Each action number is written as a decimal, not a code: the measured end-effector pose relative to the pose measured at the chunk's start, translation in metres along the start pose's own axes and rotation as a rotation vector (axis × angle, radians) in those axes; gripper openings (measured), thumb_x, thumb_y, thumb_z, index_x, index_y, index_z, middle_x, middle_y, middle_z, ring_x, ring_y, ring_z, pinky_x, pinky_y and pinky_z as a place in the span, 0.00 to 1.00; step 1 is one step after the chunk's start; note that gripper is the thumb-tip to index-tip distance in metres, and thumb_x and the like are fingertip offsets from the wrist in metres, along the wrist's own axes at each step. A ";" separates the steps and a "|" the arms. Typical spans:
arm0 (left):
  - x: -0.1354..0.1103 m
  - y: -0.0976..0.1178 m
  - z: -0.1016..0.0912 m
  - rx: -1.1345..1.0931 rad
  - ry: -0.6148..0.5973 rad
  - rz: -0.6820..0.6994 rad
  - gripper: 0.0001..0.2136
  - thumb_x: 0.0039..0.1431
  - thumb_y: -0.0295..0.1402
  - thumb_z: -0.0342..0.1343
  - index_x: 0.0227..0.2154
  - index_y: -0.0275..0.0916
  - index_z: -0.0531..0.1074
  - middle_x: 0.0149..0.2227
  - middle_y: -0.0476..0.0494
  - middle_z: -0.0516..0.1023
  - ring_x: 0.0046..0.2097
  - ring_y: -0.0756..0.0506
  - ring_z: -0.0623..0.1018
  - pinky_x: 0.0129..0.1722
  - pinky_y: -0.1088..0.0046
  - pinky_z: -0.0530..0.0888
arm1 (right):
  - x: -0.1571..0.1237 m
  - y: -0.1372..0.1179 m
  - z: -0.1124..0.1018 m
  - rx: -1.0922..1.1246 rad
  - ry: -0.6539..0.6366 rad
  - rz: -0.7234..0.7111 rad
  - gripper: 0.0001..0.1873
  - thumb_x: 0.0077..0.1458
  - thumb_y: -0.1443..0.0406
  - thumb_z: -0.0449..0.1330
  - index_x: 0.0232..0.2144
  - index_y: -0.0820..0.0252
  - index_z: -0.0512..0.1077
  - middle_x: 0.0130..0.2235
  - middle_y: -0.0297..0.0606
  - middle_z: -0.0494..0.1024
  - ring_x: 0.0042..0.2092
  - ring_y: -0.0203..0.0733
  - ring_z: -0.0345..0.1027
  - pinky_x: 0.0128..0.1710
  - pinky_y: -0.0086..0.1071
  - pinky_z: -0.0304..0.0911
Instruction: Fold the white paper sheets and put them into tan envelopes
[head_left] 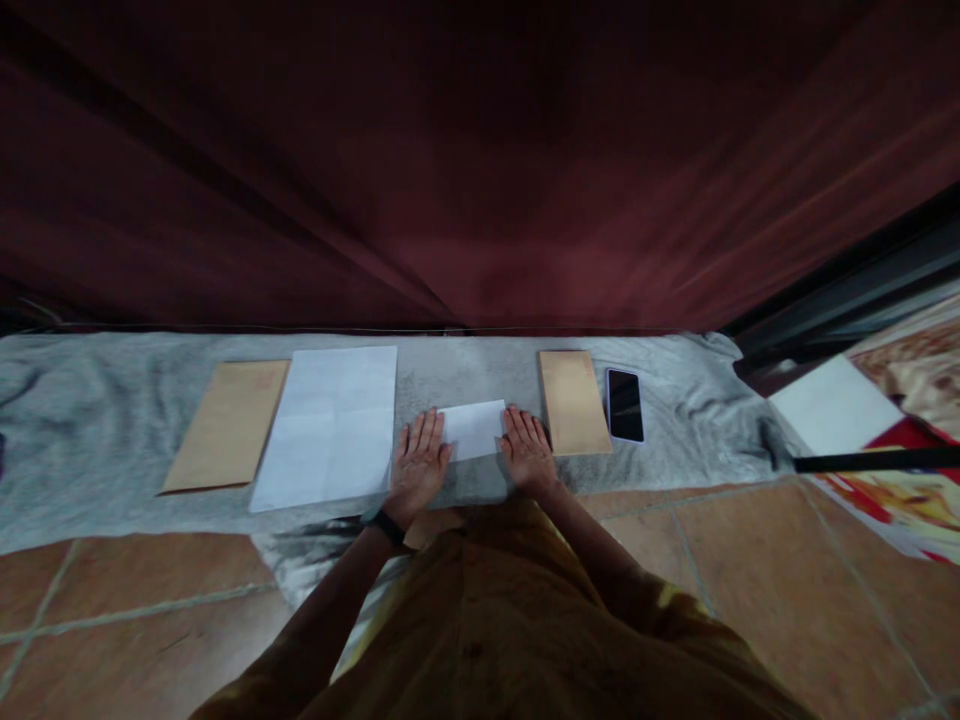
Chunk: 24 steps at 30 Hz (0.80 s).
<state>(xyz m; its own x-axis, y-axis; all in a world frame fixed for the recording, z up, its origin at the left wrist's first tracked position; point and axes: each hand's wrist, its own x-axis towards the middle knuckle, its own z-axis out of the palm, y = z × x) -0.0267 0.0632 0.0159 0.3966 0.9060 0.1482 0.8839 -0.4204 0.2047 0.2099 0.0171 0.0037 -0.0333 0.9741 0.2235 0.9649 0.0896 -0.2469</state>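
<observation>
A small folded white paper (474, 428) lies on a grey cloth (97, 430) spread over the floor. My left hand (418, 462) rests flat on the cloth, its fingers stretched out and touching the paper's left edge. My right hand (527, 448) lies flat too, fingers extended, against the paper's right edge. Neither hand grips anything. A dark band sits on my left wrist. To the left lies a larger unfolded white sheet (330, 425) and a brown envelope (227, 425). Another brown envelope (573, 402) lies just right of my right hand.
A black phone (625, 404) lies face up beside the right envelope. A dark red curtain (480, 170) hangs behind the cloth. Terracotta floor tiles (750, 540) run in front. At the far right are a white sheet (832, 405), colourful printed material and a dark rod (877, 460).
</observation>
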 end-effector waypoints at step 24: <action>-0.032 0.024 -0.002 -0.052 -0.080 0.346 0.27 0.70 0.43 0.47 0.69 0.41 0.59 0.72 0.37 0.56 0.72 0.39 0.57 0.70 0.55 0.58 | -0.041 -0.014 -0.023 0.072 -0.146 -0.253 0.30 0.72 0.59 0.48 0.71 0.64 0.54 0.71 0.47 0.58 0.71 0.48 0.52 0.71 0.48 0.49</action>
<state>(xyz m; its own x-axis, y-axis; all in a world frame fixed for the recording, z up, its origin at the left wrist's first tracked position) -0.0182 0.0243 0.0181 0.6901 0.7096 0.1419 0.6810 -0.7032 0.2044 0.2036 -0.0289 0.0198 -0.3129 0.9379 0.1496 0.9002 0.3431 -0.2680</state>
